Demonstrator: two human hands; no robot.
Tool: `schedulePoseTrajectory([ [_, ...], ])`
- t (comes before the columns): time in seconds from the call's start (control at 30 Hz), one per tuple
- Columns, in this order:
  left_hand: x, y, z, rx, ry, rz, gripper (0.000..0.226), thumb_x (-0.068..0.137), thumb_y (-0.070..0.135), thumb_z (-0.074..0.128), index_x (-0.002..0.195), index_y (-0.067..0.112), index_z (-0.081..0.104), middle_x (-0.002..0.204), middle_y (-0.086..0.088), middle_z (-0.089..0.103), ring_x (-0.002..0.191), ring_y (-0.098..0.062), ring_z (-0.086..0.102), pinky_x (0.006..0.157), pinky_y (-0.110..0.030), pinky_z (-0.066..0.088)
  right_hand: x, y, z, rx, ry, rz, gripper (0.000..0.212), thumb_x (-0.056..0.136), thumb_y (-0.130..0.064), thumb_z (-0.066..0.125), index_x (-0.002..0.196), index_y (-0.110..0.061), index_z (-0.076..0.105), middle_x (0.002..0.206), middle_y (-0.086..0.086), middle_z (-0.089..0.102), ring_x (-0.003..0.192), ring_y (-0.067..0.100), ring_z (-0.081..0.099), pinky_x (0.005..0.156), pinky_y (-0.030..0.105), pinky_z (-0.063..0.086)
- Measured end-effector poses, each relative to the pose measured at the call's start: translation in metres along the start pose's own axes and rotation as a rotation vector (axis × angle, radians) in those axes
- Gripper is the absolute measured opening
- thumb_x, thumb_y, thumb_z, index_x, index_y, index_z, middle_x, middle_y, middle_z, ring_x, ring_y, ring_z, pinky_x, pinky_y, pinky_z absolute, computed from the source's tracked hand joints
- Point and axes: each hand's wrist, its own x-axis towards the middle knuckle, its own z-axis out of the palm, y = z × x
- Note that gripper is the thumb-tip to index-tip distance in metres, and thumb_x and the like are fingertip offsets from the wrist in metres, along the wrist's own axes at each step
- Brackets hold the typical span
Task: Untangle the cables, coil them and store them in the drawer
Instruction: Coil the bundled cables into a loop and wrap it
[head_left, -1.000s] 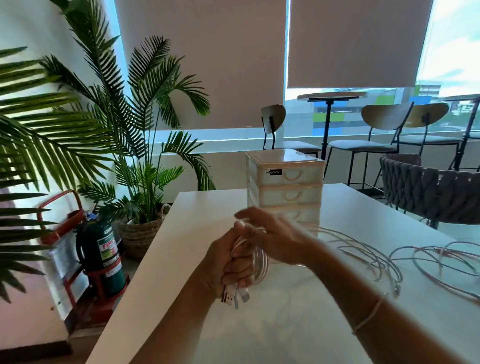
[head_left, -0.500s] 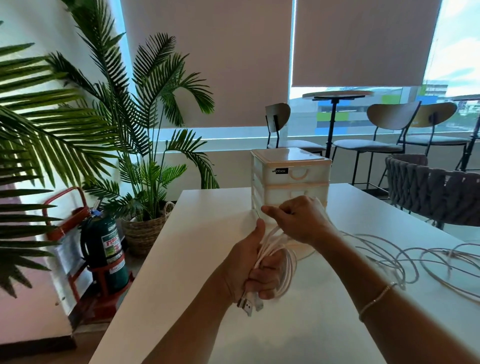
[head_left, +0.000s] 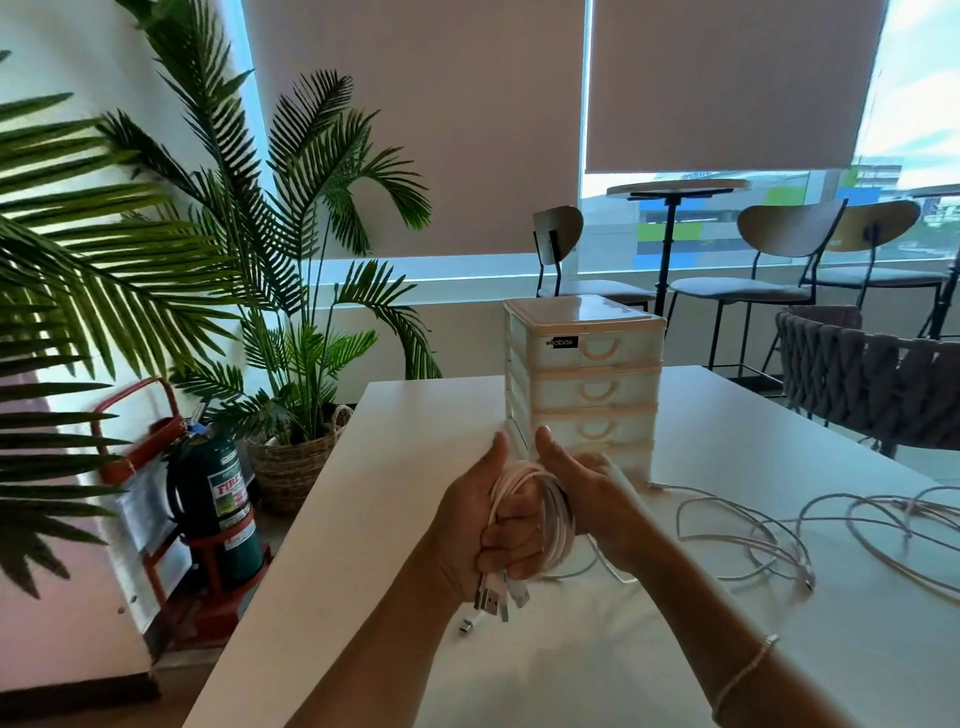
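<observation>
Currently, big to small. Desk is white and carries everything. Drawer unit stands upright at its far middle, 4 drawers showing, all pushed in, so nothing is stored yet by the look of it. Loose cables sprawl over the desk's right side, looped across each other, well apart from my hands; I'd judge those still need untangling.

Coil is in hand above the desk, just in front of the drawer unit's bottom drawer. Left hand has its fingers curled tight round the white loops, thumb up, acting as the former that keeps the turns from springing apart. Right hand sits against the coil's right side, thumb up, curled around a strand; a tail runs from it down to the desk, probably feeding the next wrap.

Connectors hang below the left fist, several ends bunched, kept outside the loops so they don't snag.
</observation>
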Motion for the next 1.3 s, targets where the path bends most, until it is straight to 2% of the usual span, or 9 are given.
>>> schedulePoseTrajectory([
  [0.13, -0.002, 0.003, 0.007, -0.03, 0.234, 0.127, 0.062, 0.067, 0.072, 0.043, 0.036, 0.018, 0.045, 0.024, 0.006, 0.034, 0.018, -0.004, 0.031, 0.032, -0.009, 0.031, 0.01, -0.001, 0.007, -0.148, -0.062, -0.048, 0.093, 0.049, -0.098, 0.027, 0.063, -0.011, 0.06, 0.074, 0.008, 0.061, 0.075, 0.023, 0.057, 0.082, 0.047, 0.048],
  [0.33, -0.001, 0.002, 0.01, -0.049, 0.445, 0.292, 0.067, 0.076, 0.067, 0.021, 0.034, 0.017, 0.039, 0.023, 0.005, 0.027, 0.016, -0.004, 0.022, 0.034, -0.006, 0.023, 0.015, -0.002, 0.011, -0.09, -0.142, -0.048, 0.091, 0.059, -0.09, 0.039, 0.077, -0.005, 0.065, 0.085, 0.017, 0.068, 0.084, 0.035, 0.063, 0.093, 0.051, 0.048],
  [0.43, 0.0, 0.001, 0.011, -0.028, 0.456, 0.299, 0.066, 0.074, 0.068, 0.021, 0.035, 0.018, 0.038, 0.023, 0.005, 0.026, 0.016, -0.004, 0.022, 0.033, -0.007, 0.023, 0.015, -0.001, 0.012, -0.026, -0.107, -0.04, 0.069, 0.068, -0.081, 0.042, 0.063, -0.016, 0.062, 0.069, 0.005, 0.061, 0.072, 0.021, 0.058, 0.087, 0.046, 0.048],
  [0.53, 0.002, -0.001, 0.013, -0.003, 0.443, 0.294, 0.065, 0.073, 0.068, 0.021, 0.034, 0.018, 0.038, 0.023, 0.005, 0.025, 0.017, -0.005, 0.022, 0.033, -0.008, 0.024, 0.014, -0.002, 0.018, -0.009, -0.03, -0.034, 0.064, 0.064, -0.076, 0.04, 0.057, -0.014, 0.052, 0.06, 0.007, 0.049, 0.062, 0.021, 0.048, 0.069, 0.038, 0.043],
  [0.7, 0.004, -0.006, 0.015, -0.019, 0.435, 0.221, 0.07, 0.078, 0.069, 0.015, 0.037, 0.017, 0.036, 0.024, 0.003, 0.025, 0.018, -0.007, 0.024, 0.034, -0.011, 0.031, 0.012, 0.013, 0.022, 0.102, 0.09, 0.019, 0.06, 0.086, -0.052, 0.046, 0.036, -0.02, 0.046, 0.044, 0.001, 0.043, 0.044, 0.016, 0.042, 0.052, 0.03, 0.037],
  [0.83, 0.012, -0.006, 0.012, -0.11, 0.484, 0.138, 0.084, 0.085, 0.069, 0.007, 0.035, 0.011, 0.042, 0.026, -0.003, 0.032, 0.019, -0.014, 0.033, 0.038, -0.015, 0.04, 0.021, 0.025, 0.019, 0.12, 0.128, 0.084, 0.057, 0.085, -0.055, 0.048, 0.043, -0.017, 0.046, 0.041, 0.002, 0.044, 0.037, 0.014, 0.043, 0.042, 0.024, 0.035],
  [0.97, 0.017, -0.006, 0.015, -0.127, 0.572, 0.109, 0.084, 0.092, 0.059, 0.019, 0.033, 0.006, 0.046, 0.029, -0.01, 0.041, 0.025, -0.02, 0.045, 0.042, -0.021, 0.051, 0.02, 0.023, 0.017, 0.191, 0.089, 0.122, 0.059, 0.092, -0.047, 0.045, 0.044, -0.011, 0.048, 0.033, 0.001, 0.045, 0.025, 0.01, 0.041, 0.029, 0.016, 0.03],
  [1.13, 0.013, -0.008, 0.007, 0.021, 0.75, 0.106, 0.058, 0.089, 0.044, 0.05, 0.045, 0.007, 0.061, 0.046, -0.01, 0.055, 0.04, -0.019, 0.057, 0.046, -0.022, 0.051, 0.015, 0.016, 0.014, 0.058, 0.199, 0.055, 0.057, 0.094, -0.041, 0.044, 0.043, -0.017, 0.043, 0.037, -0.007, 0.041, 0.034, 0.006, 0.037, 0.044, 0.021, 0.032],
  [1.3, 0.002, 0.003, 0.002, 0.075, 0.638, 0.003, 0.064, 0.096, 0.041, 0.034, 0.046, 0.009, 0.059, 0.043, -0.005, 0.051, 0.039, -0.015, 0.051, 0.048, -0.023, 0.049, 0.013, 0.013, 0.011, -0.102, 0.218, 0.029, 0.058, 0.094, -0.041, 0.043, 0.041, -0.019, 0.042, 0.031, -0.009, 0.041, 0.036, 0.004, 0.039, 0.05, 0.022, 0.035],
])
